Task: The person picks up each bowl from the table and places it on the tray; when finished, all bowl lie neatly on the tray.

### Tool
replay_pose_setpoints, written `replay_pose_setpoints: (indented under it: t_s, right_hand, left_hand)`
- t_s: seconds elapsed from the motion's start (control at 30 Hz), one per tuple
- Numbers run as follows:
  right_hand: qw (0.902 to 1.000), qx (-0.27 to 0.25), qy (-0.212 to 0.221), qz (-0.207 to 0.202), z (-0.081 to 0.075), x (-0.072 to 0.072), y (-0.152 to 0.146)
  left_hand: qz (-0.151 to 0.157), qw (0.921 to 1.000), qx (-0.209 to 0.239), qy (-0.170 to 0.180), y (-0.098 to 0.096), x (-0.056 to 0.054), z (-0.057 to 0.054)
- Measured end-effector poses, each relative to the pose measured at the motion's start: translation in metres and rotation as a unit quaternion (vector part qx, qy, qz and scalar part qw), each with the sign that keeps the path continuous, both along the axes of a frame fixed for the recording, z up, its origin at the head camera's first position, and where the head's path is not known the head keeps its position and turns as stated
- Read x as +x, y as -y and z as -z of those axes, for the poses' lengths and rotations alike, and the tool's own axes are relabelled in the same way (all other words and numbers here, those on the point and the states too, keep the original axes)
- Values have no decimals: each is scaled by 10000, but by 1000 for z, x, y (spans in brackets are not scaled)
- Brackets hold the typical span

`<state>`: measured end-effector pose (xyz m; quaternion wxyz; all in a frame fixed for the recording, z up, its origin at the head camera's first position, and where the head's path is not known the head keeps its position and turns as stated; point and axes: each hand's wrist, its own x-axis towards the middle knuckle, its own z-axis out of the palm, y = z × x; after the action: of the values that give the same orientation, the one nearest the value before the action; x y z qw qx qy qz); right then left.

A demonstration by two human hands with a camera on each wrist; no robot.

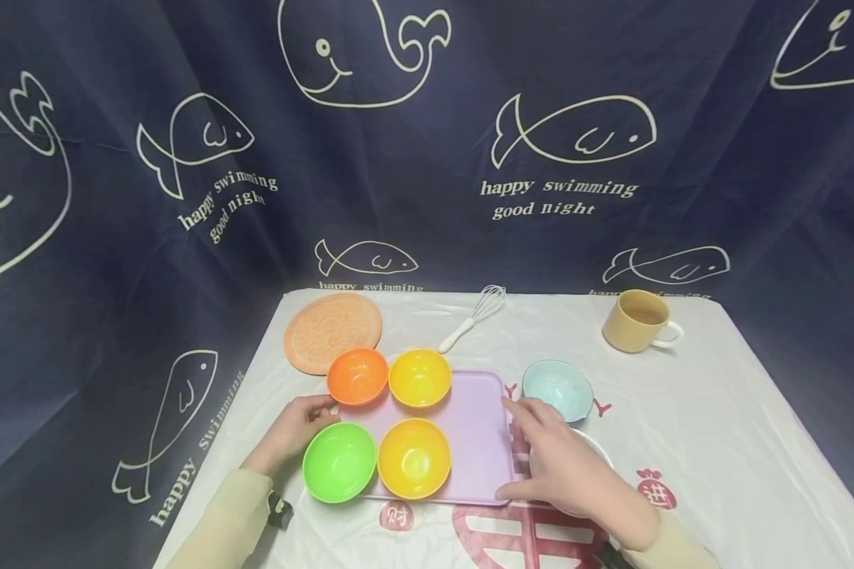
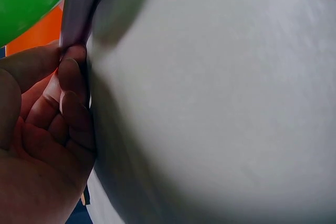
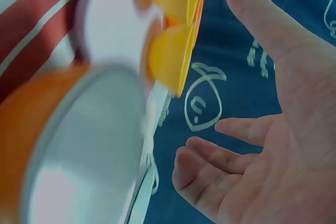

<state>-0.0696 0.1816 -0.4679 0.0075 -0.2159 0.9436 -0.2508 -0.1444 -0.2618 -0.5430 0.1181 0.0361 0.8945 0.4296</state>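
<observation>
A lilac tray [image 1: 480,435] carries a green bowl [image 1: 338,462], an orange bowl [image 1: 357,377] and two yellow bowls [image 1: 420,378] [image 1: 414,458] on its left and middle. My left hand [image 1: 295,431] pinches the tray's left edge between thumb and fingers, as the left wrist view shows beside the green bowl. Beside the right edge is my right hand [image 1: 565,466], thumb and fingers spread, holding nothing. Partly hidden under that hand is a bowl [image 3: 86,156] with a whitish inside and an orange outside. Just beyond the fingers lies a light blue bowl [image 1: 558,387].
Behind the tray, a round orange-brown board [image 1: 333,332] lies at the left, with a white-handled whisk [image 1: 473,318] to its right. A tan mug [image 1: 635,324] with a white handle stands at the back right. A dark blue printed curtain [image 1: 427,174] hangs behind the table.
</observation>
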Motion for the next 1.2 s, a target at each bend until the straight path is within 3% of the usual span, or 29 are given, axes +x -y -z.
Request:
replay_pose_setpoints:
  t_s: [0.2, 0.5, 0.9, 1.2]
  right_hand:
    - [9984, 104, -181, 526, 5, 15, -41]
    - [9930, 155, 73, 1170, 24, 36, -73]
    - [9926, -280, 16, 1178, 48, 41, -74]
    - [9923, -166, 156, 1220, 49, 39, -72]
  left_hand:
    - [55, 9999, 80, -28, -1, 1, -1]
    - [12, 9999, -13, 102, 0, 1, 0]
    - [-114, 9998, 49, 177, -2, 2, 3]
    - [-114, 9998, 127, 104, -1, 1, 4]
